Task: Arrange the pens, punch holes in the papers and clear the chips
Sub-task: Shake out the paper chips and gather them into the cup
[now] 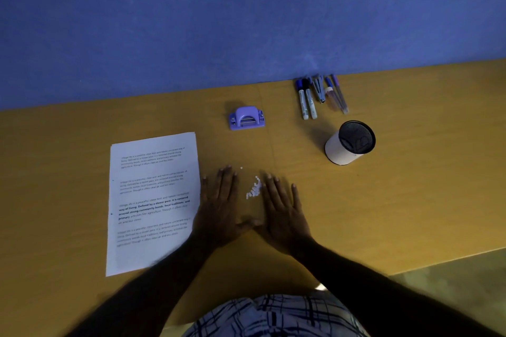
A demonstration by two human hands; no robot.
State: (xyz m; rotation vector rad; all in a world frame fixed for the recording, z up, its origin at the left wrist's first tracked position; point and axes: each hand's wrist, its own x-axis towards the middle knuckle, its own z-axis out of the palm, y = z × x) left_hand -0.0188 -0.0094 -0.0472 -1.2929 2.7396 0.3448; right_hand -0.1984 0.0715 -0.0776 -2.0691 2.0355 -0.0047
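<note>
A small heap of white paper chips (253,189) lies on the wooden table between my two hands. My left hand (221,205) lies flat, palm down, just left of the chips, fingers straight. My right hand (283,209) lies flat on the other side, its fingers touching the heap's right edge; the thumbs nearly meet below it. One stray chip (241,168) sits a little farther back. Printed papers (153,200) lie to the left. A purple hole punch (247,117) stands behind. Several pens and markers (320,96) lie in a row by the wall.
A white pen holder with a black mesh inside (350,143) stands at the right, with nothing visible in it. A blue wall (246,22) backs the table. The table's front edge (438,262) runs at the lower right.
</note>
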